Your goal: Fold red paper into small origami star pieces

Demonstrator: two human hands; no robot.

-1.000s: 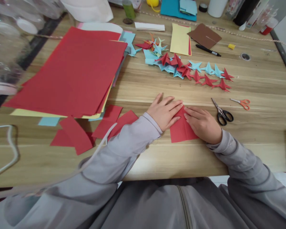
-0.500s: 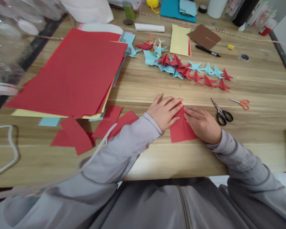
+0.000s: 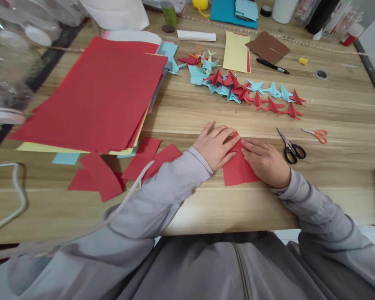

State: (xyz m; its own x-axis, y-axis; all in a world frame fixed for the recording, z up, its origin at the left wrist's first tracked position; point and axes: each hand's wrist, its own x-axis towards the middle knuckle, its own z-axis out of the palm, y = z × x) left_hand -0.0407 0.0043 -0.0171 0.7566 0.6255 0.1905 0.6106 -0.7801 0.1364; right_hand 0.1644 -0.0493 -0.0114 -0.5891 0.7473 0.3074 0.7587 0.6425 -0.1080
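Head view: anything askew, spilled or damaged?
Nothing looks spilled. The otherwise plain brown sheet bears a pale streak; mark or slit, can't tell. Loose red pieces overlap at odd angles beside the big red sheets.

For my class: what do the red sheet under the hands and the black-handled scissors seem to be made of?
Red sheet: apparently paper, matte, with a faint crease. Black-handled scissors: blades probably metal, from their grey sheen; smooth-looking handles, perhaps plastic.
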